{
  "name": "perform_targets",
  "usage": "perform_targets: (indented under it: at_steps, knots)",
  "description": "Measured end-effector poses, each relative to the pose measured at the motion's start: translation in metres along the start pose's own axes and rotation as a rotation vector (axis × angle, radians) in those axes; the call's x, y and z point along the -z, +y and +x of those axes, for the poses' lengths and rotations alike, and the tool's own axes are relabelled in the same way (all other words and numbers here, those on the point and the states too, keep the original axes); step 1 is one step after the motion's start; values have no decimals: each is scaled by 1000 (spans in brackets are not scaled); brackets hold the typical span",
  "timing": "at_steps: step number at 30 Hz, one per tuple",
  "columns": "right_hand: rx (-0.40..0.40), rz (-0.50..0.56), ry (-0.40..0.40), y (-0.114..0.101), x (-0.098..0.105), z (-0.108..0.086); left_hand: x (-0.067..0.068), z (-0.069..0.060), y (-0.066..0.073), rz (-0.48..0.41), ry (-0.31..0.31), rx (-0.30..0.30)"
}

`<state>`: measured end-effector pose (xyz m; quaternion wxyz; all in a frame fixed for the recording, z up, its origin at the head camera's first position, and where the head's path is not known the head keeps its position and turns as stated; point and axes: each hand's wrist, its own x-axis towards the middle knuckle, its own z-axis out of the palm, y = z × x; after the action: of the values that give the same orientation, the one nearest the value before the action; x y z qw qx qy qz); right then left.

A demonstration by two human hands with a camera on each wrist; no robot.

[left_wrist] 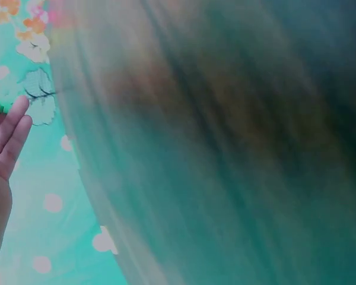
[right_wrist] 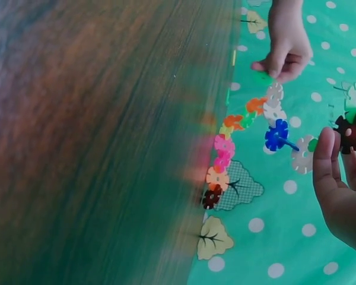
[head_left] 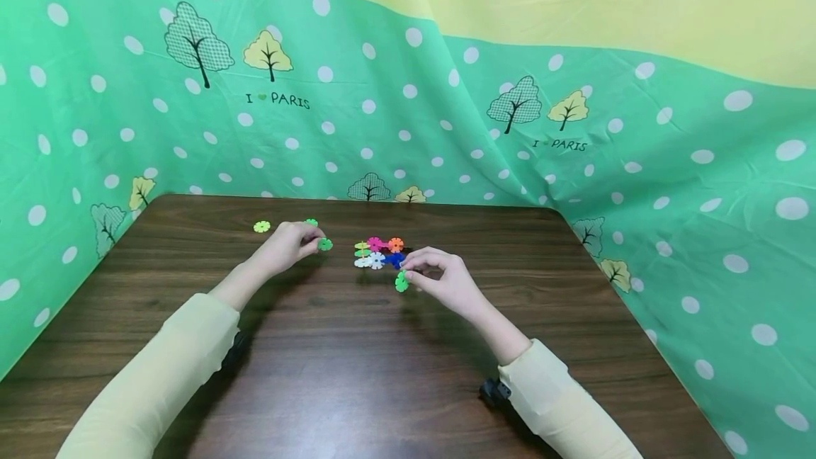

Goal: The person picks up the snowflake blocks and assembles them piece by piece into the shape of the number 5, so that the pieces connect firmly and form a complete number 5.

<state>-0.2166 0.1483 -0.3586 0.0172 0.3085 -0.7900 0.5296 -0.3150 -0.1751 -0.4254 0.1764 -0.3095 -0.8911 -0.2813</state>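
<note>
My left hand [head_left: 290, 246] pinches a green notched snowflake disc [head_left: 325, 244] above the table, left of a joined cluster of discs. The cluster holds a white disc [head_left: 377, 261], a pink disc [head_left: 375, 244], an orange disc [head_left: 396, 244] and a blue disc [head_left: 397, 260]. My right hand [head_left: 449, 278] pinches another green snowflake disc [head_left: 401, 280] between thumb and finger, right beside the blue disc; whether they touch I cannot tell. In the left wrist view, the left hand [left_wrist: 6, 145] sits at the left edge, its grip mostly cut off.
A loose yellow-green disc [head_left: 262, 227] lies at the table's far left, and another green disc [head_left: 311, 222] is behind the left hand. The dark wooden table [head_left: 331, 374] meets a green dotted curtain [head_left: 408, 133]. In the right wrist view, a brown disc [right_wrist: 350, 132] shows by the fingers.
</note>
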Motion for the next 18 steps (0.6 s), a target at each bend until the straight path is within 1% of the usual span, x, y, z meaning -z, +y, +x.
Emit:
perform_targets:
  at_steps: [4,7,10,14,18]
  knots:
    - [-22,14,0,0,0,0,4,1,11,-44,60,-30]
    - [-30,21,-3,-1,0,0,7,1,22,-101,77,-32]
    - [-23,3,-6,-3,0,0,9,0,36,-141,94,-57]
    - [-8,-57,7,-7,0,0,11,-2,56,-176,145,-157]
    - [-8,-105,21,-8,0,1,11,-4,76,-202,224,-275]
